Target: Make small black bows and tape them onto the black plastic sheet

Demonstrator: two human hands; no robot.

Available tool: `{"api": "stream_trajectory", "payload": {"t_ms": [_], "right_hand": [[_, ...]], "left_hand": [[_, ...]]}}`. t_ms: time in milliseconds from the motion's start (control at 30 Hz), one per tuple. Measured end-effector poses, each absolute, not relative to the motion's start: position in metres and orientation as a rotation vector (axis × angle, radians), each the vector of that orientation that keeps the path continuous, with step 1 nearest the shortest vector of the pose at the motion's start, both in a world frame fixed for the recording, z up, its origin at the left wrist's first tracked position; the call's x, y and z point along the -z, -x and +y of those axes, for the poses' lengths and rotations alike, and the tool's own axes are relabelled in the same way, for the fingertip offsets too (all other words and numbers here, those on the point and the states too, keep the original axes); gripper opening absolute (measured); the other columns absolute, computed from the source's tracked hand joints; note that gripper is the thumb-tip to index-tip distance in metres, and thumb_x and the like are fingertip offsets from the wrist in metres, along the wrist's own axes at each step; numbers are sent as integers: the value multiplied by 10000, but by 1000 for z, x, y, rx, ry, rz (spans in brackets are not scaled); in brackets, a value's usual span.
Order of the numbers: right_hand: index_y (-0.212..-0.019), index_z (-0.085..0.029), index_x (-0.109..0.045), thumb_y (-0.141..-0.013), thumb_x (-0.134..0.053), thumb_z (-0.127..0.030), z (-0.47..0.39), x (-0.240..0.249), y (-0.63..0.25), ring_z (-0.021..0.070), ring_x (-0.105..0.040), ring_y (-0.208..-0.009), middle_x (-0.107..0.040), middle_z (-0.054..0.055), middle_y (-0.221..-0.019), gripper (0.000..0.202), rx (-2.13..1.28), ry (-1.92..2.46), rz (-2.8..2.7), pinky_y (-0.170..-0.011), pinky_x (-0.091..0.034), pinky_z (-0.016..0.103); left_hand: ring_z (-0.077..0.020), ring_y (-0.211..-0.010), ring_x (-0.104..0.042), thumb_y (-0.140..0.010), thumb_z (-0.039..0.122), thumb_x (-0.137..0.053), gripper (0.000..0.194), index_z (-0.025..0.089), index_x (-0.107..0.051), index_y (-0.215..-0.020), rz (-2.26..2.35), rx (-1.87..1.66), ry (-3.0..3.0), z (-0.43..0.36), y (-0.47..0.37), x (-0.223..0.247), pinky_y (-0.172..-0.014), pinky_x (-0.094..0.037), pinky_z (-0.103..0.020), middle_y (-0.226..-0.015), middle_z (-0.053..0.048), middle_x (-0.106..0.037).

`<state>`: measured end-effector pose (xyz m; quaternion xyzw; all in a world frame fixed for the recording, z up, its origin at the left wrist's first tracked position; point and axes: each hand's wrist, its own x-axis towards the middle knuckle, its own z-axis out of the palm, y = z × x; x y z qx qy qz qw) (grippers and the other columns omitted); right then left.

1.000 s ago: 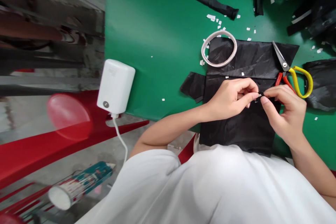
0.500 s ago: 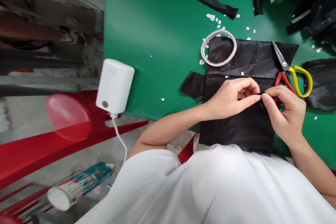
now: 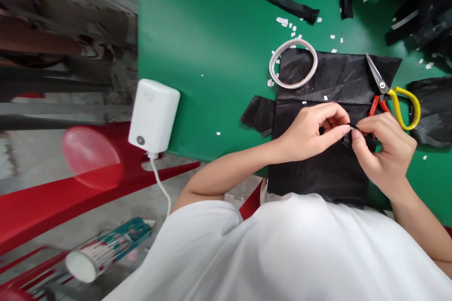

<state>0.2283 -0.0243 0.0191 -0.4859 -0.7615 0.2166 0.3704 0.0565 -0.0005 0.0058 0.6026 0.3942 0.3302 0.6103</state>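
Observation:
Between the fingertips of my left hand and my right hand a small black strip is pinched, with a bit of white beside it. Both hands are closed on it, tip to tip, above a black fabric sheet that runs down to my lap. On the sheet's upper part lie a roll of white tape, at the left, and scissors with yellow and red handles, at the right. The scissors' red-handled side reaches close to my right hand.
The green table carries scattered white paper bits, a rolled black strip and a dark fabric pile at upper right. A white power bank with a cable lies at the table's left edge, by a red chair.
My right hand has shifted slightly right, away from the left fingertips. More of the black strip and a white bit now show between them. The left hand stays nearly still.

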Motion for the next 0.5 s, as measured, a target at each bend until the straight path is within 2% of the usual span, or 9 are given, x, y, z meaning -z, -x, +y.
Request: {"api": "stream_trajectory", "payload": {"t_ms": [233,500], "right_hand": [[-783,-204,-506,-807,-608,-76,-25,-16,-230,155,-518,-659,-600,26,-699,166,-502,1256,-1978,-617,-447,309],[-963,-195,-517,-794,-667,-154,-23,-9,-236,197,-534,-720,-632,64,-797,229,-114,1231,-2144,-666,-489,343]], "left_hand": [[-63,-663,-539,-898,240,-581,163,103,-609,-814,869,-755,-1531,0,-55,-7,-604,-466,-159,-751,-7,-578],[-63,-626,-526,-902,273,-578,191,110,-593,-804,861,-723,-1395,0,-53,-11,-585,-441,-169,-702,2,-566]]}}
